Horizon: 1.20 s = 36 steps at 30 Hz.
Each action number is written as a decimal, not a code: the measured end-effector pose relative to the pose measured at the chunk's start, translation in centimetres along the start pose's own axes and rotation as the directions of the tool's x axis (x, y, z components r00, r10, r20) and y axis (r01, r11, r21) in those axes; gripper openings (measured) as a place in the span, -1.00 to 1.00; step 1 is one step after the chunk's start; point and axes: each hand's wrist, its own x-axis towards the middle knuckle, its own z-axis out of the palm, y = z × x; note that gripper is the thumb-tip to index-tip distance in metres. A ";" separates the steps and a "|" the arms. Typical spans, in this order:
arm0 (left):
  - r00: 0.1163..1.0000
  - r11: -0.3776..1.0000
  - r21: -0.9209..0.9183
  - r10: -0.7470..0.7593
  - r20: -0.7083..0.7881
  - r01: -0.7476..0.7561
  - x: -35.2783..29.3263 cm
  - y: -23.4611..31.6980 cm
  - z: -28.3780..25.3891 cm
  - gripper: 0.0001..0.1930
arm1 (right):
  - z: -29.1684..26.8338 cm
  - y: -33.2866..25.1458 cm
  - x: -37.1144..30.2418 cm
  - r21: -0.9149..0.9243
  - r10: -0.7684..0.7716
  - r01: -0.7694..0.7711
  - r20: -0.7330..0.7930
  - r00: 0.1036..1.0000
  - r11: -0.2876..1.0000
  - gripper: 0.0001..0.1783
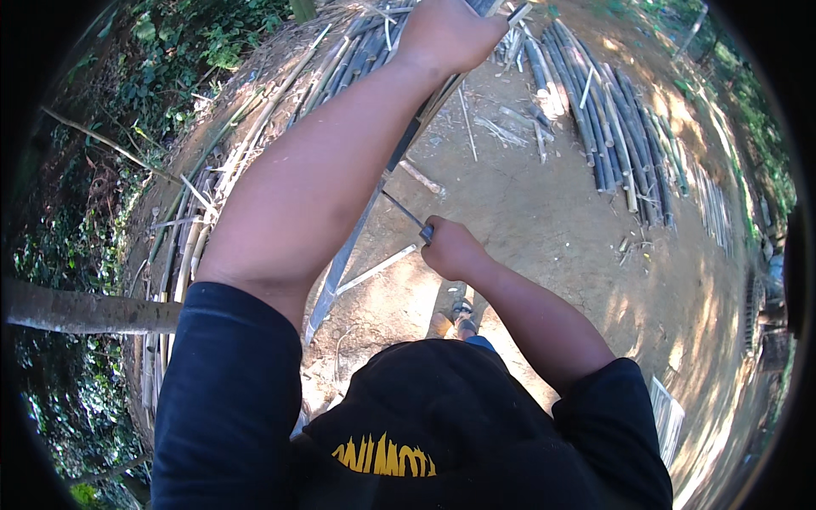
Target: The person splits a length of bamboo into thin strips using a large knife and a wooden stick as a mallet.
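Note:
A long dark bamboo pole (344,259) slants from the top of the view down past my left forearm, which hides part of it. Near its upper end my left hand (455,34) is closed round it, far out in front of me. My right hand (450,248), nearer to my body, is wrapped round the handle of a knife (410,212). The knife's narrow dark blade points up and left, and its tip meets or overlaps the pole; I cannot tell if they touch. A pale thin strip (376,270) lies beside the pole.
Cut bamboo poles (608,119) lie in a pile at the far right, and more poles (340,64) lie at the far left. Split scraps (501,132) litter the dirt ground (544,212). A tree trunk (93,308) juts in at left, before leafy plants (76,382).

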 end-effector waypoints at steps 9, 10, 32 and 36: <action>1.000 1.000 0.000 0.027 0.006 -0.027 -4.0 2.2 -13.6 -0.74 | 4.3 -7.2 0.6 0.481 -0.145 -0.040 0.343 0.928 0.876 -0.67; 0.999 0.995 0.102 -0.001 -0.036 0.005 -4.0 2.7 -15.3 -0.76 | 4.7 -8.7 0.6 0.500 -0.202 -0.011 0.369 0.907 0.866 -0.66; 0.906 0.983 0.116 -0.079 -0.415 0.139 -11.6 4.9 -24.9 -0.79 | 9.2 -15.6 -1.1 0.549 -0.465 0.236 0.325 0.824 0.802 -0.61; 0.895 0.966 0.211 -0.040 -0.445 0.148 -10.6 4.7 -22.3 -0.79 | 8.4 -14.1 -0.3 0.509 -0.414 0.225 0.296 0.861 0.831 -0.62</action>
